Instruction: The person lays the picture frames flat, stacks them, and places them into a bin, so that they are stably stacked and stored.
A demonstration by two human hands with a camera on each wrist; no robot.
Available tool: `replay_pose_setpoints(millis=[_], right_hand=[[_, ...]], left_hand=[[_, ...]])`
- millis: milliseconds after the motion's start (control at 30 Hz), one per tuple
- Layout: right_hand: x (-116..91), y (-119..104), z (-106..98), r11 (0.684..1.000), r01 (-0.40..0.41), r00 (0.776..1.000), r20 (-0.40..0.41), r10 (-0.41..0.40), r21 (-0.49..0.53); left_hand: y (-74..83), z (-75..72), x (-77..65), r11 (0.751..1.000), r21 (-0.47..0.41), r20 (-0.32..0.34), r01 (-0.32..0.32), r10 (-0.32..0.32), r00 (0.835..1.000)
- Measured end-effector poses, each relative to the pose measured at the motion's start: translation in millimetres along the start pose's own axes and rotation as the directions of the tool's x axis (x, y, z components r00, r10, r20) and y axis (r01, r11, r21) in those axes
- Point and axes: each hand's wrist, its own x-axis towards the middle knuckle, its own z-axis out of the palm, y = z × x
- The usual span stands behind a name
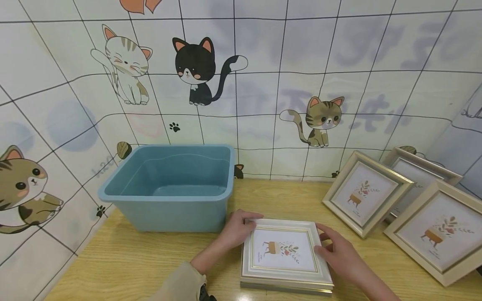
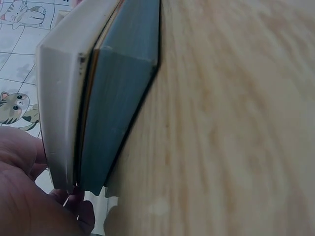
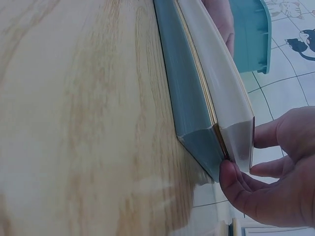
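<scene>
Gripping the far left corner of a rectangular upper frame [image 1: 285, 251], the left hand [image 1: 238, 229] has its fingers bent around the edge, while the right hand [image 1: 340, 255] pinches the far right corner between thumb and fingers. This frame lies flat on one lower frame [image 3: 192, 98], a stack of two, to the right of the blue tub [image 1: 169, 215] and nearer the wearer. Smooth silvery-white moulding with thin gold lines surrounds a pale print of a brown pot with leaves. Well to the right of the tub, three more frames stand tilted: a gold-edged one [image 1: 367, 194], a rear one [image 1: 419, 174] partly hidden, and a wide beige one [image 1: 442, 230]. The single tub has flared, smooth walls and a rounded rim. Under the tub, the desk [image 1: 128, 259] shows streaky wood grain; behind the tub hangs rippled, grid-lined wall covering [image 1: 263, 92] printed with cartoon cats.
</scene>
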Motion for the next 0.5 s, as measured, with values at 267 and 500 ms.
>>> replay_pose_setpoints(millis=[267,500], right_hand=[[0,2,-4,1.000,-0.025,1.000,0.006,0.025,-0.018],[1,5,-12,0.999,0.020,0.999,0.030,-0.019,-0.039]], left_hand=[[-6.2,1.0,4.6,1.000,-0.022,0.021,0.015,-0.015,1.000],[-10.9,-1.5,7.7,0.992,-0.112,0.069,0.054,-0.047,0.997]])
